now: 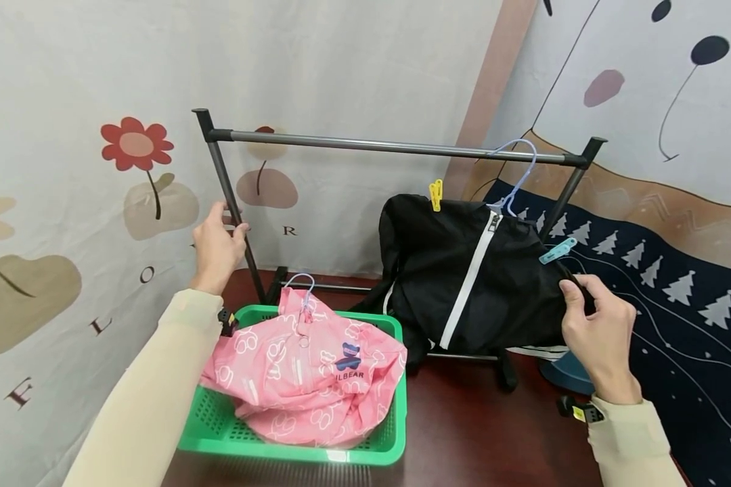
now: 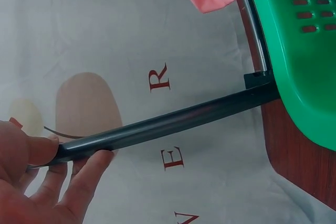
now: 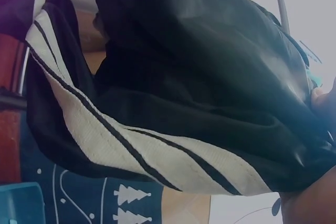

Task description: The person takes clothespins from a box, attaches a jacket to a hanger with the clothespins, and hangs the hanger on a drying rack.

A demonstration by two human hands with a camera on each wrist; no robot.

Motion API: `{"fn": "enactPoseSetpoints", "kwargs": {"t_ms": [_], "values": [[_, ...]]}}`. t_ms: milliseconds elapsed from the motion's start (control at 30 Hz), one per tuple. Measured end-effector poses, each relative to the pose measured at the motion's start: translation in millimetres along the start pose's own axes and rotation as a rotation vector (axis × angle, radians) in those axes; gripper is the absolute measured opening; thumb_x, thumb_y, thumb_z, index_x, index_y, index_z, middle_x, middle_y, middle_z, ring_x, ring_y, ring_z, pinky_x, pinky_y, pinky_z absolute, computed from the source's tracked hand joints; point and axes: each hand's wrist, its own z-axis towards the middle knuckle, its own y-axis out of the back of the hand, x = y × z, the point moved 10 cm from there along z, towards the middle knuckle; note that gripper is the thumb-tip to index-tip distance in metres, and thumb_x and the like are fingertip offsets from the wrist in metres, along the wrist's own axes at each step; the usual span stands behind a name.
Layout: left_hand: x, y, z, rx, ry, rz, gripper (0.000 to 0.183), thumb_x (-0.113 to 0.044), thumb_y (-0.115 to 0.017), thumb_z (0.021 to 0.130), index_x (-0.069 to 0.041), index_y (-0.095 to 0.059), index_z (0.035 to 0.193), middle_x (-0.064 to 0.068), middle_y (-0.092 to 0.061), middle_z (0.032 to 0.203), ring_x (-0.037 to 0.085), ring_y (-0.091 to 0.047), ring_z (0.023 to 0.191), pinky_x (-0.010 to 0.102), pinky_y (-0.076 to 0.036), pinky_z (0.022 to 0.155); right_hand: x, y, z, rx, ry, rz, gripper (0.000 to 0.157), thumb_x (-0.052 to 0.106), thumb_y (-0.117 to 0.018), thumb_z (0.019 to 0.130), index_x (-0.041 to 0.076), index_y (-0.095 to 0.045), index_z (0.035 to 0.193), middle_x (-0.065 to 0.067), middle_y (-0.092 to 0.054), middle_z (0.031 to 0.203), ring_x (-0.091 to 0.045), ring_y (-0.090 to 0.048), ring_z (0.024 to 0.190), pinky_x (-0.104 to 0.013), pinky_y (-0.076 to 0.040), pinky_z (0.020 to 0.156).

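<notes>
A black jacket (image 1: 499, 284) with a white zipper hangs on a light blue hanger (image 1: 520, 177) from the right part of the rack's bar. My right hand (image 1: 603, 331) pinches its right side between thumb and fingers. In the right wrist view the jacket's white-striped trim (image 3: 142, 150) shows below that hand. A yellow clip (image 1: 436, 195) and a blue clip (image 1: 558, 251) are on the jacket. My left hand (image 1: 217, 247) grips the left post of the clothes rack (image 1: 365, 143), thumb on one side and fingers on the other.
A green basket (image 1: 399, 406) stands in front of the rack's left half on the dark red tabletop (image 1: 463, 433). On it lies a pink jacket (image 1: 317, 372) with a hanger (image 1: 301, 279) in its collar. A blue container (image 1: 566, 375) sits behind the right forearm, partly hidden.
</notes>
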Motion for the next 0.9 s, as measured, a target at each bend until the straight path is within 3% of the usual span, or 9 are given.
{"fn": "enactPoseSetpoints", "kwargs": {"t_ms": [433, 667, 900], "values": [[-1.5, -0.9, -1.5, -0.008, 0.014, 0.004, 0.036, -0.014, -0.067, 0.119, -0.005, -0.063, 0.154, 0.029, -0.078, 0.142, 0.052, -0.079, 0.117, 0.066, -0.066, 0.097, -6, -3.1, 20, -0.026, -0.010, -0.073, 0.021, 0.010, -0.077, 0.111, -0.010, -0.081, 0.113, -0.034, -0.077, 0.086, 0.025, -0.034, 0.068, -0.009, -0.028, 0.067], [0.3, -3.3, -2.0, -0.010, 0.008, 0.005, 0.038, -0.014, -0.066, 0.119, -0.005, -0.062, 0.155, 0.030, -0.077, 0.142, 0.053, -0.078, 0.119, 0.068, -0.066, 0.098, -14, -0.2, 21, -0.021, -0.019, -0.104, 0.025, 0.013, -0.075, 0.113, -0.012, -0.079, 0.114, -0.037, -0.080, 0.095, 0.032, -0.034, 0.076, -0.003, -0.029, 0.074], [1.3, -1.1, -1.4, -0.032, -0.002, 0.002, 0.037, -0.012, -0.067, 0.119, -0.004, -0.063, 0.154, 0.031, -0.078, 0.141, 0.054, -0.079, 0.120, 0.069, -0.066, 0.099, -25, 4.0, 22, -0.032, -0.019, -0.119, 0.026, 0.014, -0.076, 0.112, -0.011, -0.079, 0.113, -0.036, -0.078, 0.090, 0.028, -0.031, 0.070, -0.006, -0.027, 0.070]]}}
